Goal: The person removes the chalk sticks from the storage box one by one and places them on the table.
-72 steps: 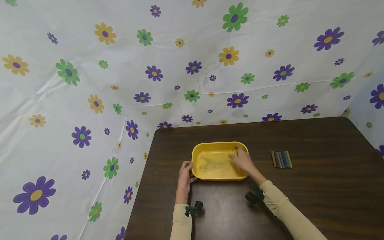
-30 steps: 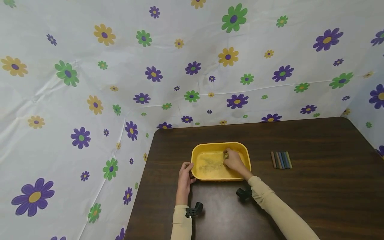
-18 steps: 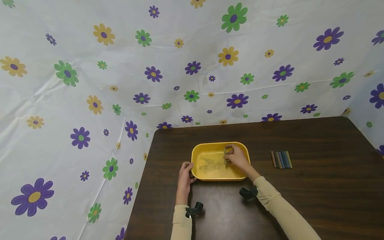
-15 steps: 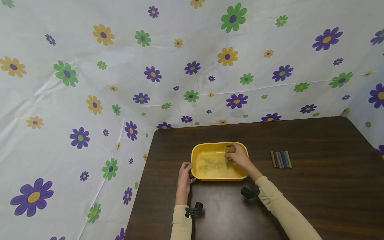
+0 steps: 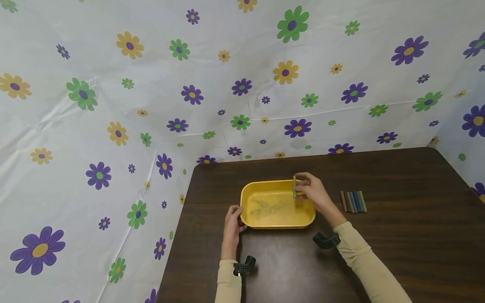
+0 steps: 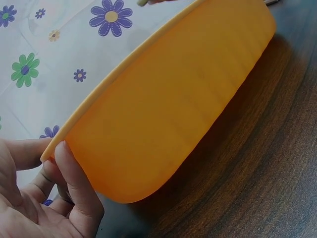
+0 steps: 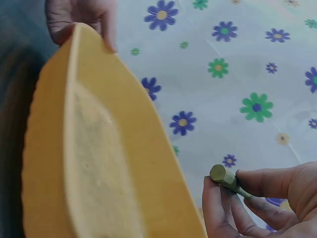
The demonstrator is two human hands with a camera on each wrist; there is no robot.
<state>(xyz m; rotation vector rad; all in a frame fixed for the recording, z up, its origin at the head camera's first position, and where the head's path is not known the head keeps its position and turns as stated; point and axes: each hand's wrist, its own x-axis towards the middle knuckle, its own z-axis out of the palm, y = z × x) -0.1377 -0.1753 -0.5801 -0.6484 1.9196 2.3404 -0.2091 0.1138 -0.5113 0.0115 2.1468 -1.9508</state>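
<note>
A yellow plastic tray [image 5: 278, 227] stands on the table, its bottom smudged with grey dust. My left hand [image 5: 232, 221] grips the tray's left rim; in the left wrist view the thumb [image 6: 74, 173] presses the outer wall. Above the tray's right end, my right hand [image 5: 313, 192] pinches a yellow-green stick of chalk [image 5: 294, 187], held nearly upright in the head view. The right wrist view shows the round end of the chalk [image 7: 218, 172] between thumb and fingers, apart from the tray wall. No other chalk shows inside the tray.
Several chalk sticks [image 5: 353, 202] in brown, blue and yellow-green lie side by side on the dark wooden table [image 5: 409, 235], right of the tray. A flowered white sheet [image 5: 212, 63] hangs behind and to the left.
My right hand reached down into the tray, took hold of the chalk, and has raised it towards the right rim. The left hand has stayed at the left rim.
</note>
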